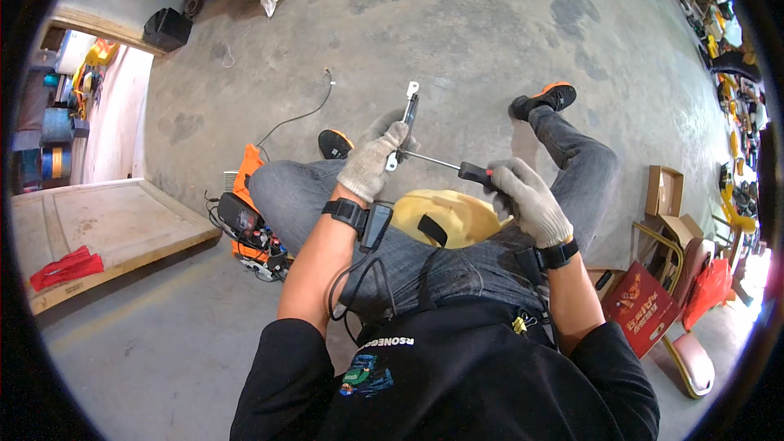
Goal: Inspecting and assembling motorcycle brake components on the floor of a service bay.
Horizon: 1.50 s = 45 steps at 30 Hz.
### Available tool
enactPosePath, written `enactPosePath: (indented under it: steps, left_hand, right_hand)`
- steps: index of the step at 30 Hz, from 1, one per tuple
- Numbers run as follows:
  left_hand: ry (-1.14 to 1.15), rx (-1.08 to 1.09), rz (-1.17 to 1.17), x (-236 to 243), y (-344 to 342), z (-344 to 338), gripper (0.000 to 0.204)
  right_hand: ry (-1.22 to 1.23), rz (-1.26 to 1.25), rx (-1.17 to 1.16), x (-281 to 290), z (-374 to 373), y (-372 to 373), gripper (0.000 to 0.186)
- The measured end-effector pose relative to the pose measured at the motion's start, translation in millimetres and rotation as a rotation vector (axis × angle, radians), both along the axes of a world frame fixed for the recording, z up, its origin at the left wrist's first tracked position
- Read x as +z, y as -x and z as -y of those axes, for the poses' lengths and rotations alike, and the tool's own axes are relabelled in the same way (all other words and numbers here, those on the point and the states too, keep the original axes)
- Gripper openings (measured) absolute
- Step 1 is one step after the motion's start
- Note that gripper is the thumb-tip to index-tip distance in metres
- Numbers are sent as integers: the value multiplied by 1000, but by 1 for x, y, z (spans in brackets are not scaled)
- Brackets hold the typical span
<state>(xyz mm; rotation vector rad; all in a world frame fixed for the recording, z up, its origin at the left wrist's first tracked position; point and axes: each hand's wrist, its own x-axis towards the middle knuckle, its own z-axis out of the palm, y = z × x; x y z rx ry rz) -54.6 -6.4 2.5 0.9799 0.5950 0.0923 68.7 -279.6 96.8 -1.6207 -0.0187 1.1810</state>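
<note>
My left hand (374, 159), in a pale knit work glove, is closed around a narrow white-and-black part with a holed tab (412, 90) at its far end. My right hand (527, 196), gloved as well, grips the black and red handle of a screwdriver (433, 161). Its metal shaft points left, and the tip meets the near end of the narrow part by my left fingers. Exactly how the tip sits there is too small to tell. Below both hands, a yellow curved shell (457, 212) with a black strap piece rests on my lap.
Beside my left leg stands an orange-framed device (249, 224) with cables; one cable (306, 117) runs across the floor. A wooden panel (114, 220) with a red cloth lies at left. At right are a red box (643, 309), a cardboard box (664, 190) and chairs. Tools line the far right.
</note>
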Motion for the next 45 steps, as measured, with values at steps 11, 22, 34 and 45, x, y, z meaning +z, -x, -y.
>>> enactPosePath:
  steps: [11, 22, 34, 45]
  left_hand:
    - [-35, -34, -18, 5, 2, -1, 62]
    - [218, 38, 9, -19, -8, 0, 37]
    - [160, -372, -12, 5, -4, 13, 41]
    - [605, -371, 111, 22, -3, 6, 48]
  right_hand:
    - [-68, 203, 29, 3, 0, 1, 37]
    - [-223, -64, -68, 12, -1, -5, 34]
    - [58, 580, 167, 0, -39, -1, 33]
    - [-125, 404, 171, -42, -56, -28, 35]
